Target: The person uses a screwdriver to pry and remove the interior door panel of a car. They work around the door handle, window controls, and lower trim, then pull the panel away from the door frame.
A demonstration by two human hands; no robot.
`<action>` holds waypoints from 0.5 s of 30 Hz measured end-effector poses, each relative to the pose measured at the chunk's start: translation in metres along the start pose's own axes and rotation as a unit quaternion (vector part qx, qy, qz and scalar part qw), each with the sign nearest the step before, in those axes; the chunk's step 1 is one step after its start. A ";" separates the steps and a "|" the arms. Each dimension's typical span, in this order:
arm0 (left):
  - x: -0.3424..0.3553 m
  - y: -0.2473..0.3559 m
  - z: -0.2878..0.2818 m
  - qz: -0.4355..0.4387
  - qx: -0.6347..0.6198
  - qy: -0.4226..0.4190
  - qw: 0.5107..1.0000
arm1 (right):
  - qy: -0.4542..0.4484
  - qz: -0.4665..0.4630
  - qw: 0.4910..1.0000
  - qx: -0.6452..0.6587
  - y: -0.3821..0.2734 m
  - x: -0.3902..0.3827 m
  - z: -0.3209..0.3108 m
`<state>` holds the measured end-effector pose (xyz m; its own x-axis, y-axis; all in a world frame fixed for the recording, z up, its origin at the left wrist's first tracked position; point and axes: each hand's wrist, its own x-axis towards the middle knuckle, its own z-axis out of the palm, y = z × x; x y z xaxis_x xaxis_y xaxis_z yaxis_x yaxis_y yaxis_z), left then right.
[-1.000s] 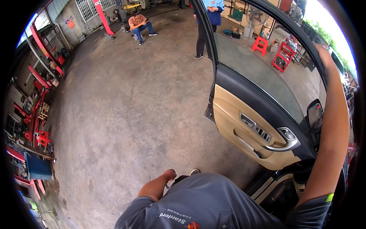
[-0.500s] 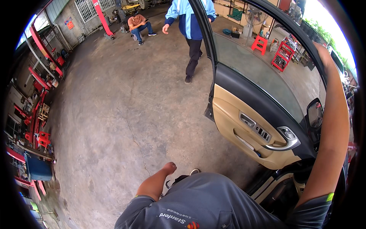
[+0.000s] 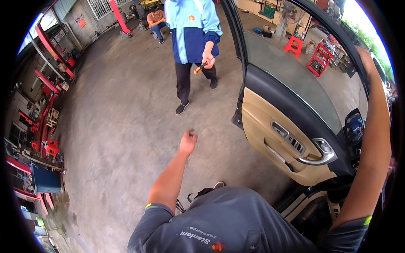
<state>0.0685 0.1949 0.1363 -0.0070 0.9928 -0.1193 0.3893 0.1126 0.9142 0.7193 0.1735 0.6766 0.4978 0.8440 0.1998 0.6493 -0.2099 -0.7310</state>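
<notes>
My left hand (image 3: pixel 188 142) reaches forward over the concrete floor, fingers loosely bent and somewhat blurred, with nothing seen in it. My right arm is stretched up along the open car door (image 3: pixel 278 126), which has a tan and black inner panel. At the upper edge of the door's window frame, my right hand (image 3: pixel 366 60) rests on the frame; its fingertips are hidden. Facing me stands a person in a blue jacket (image 3: pixel 192 38). That person's hand holds out a small tool (image 3: pixel 198 69) with an orange-brown part and a dark part.
The door's side mirror (image 3: pixel 354 125) and the car's sill are at right. Beyond the door glass stand a red stool (image 3: pixel 294 45) and a red tool cart (image 3: pixel 319 60). Another person (image 3: pixel 156 22) sits at the back. Red lift posts and a blue bin (image 3: pixel 45 178) line the left.
The person in the blue jacket has come nearer and now shows the small tool. My left hand has moved forward and up from beside my body. My right hand stays on the door frame.
</notes>
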 end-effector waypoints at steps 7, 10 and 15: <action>0.034 0.095 -0.021 0.217 0.117 0.232 0.941 | 0.017 0.020 1.000 0.008 0.001 -0.007 -0.005; 0.038 0.111 -0.024 0.174 0.129 0.186 0.958 | 0.023 -0.002 1.000 0.004 0.010 -0.007 -0.003; 0.021 0.108 -0.041 0.116 0.064 0.111 0.985 | -0.015 -0.070 0.997 -0.016 -0.002 0.012 0.035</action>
<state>0.0731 0.2300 0.2481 -0.1004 0.9769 0.1888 0.5165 -0.1110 0.8491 0.7042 0.2014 0.6578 0.3836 0.8801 0.2797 0.7300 -0.1035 -0.6755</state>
